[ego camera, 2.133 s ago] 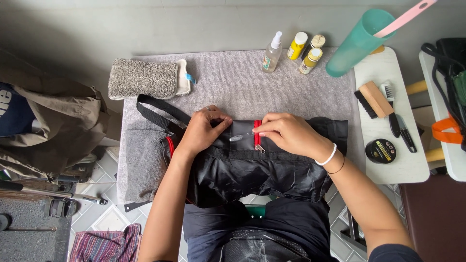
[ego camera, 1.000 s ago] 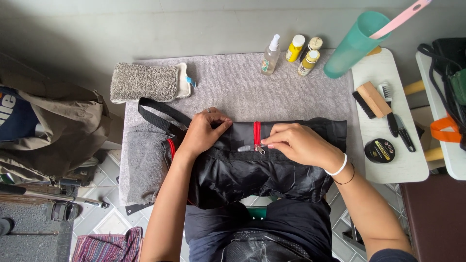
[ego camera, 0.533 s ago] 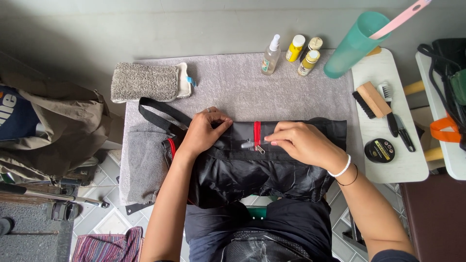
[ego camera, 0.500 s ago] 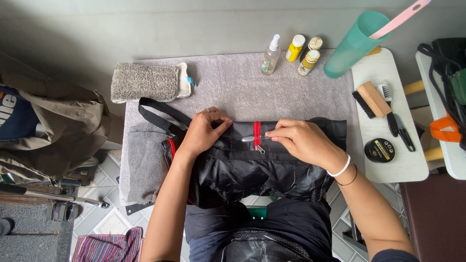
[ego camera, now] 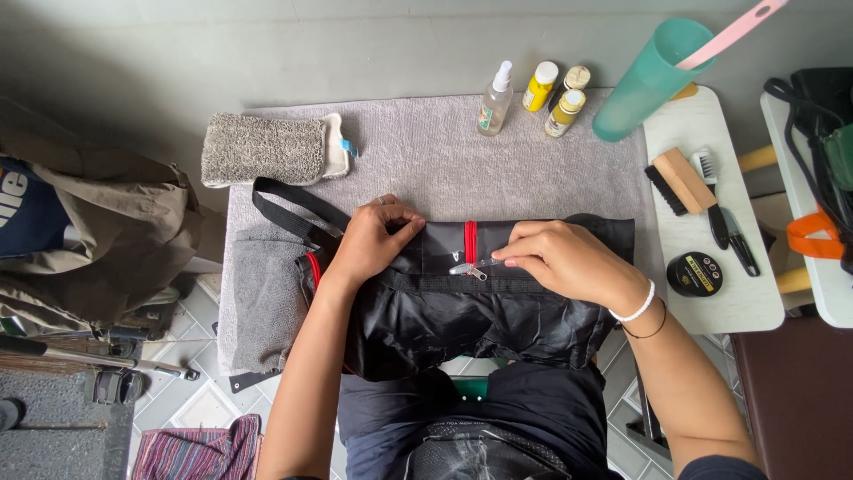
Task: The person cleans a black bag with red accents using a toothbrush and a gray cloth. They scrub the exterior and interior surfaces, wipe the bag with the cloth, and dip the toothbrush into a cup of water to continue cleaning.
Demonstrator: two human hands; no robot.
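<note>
Fingers of my right hand [ego camera: 569, 260] pinch the small silver zipper pull [ego camera: 468, 268] on the black shiny cloth bag [ego camera: 462, 311], which lies flat on the grey towel-covered worktop [ego camera: 426, 151] in front of me. My left hand [ego camera: 378, 240] is clenched on the bag's top edge, holding it down. The pull sits near the red stripe [ego camera: 470, 242], about halfway along, so I think half the zipper is left.

Open grey towel [ego camera: 444, 160] beyond the bag [ego camera: 462, 311] — bottles [ego camera: 533, 98] along far edge
</note>
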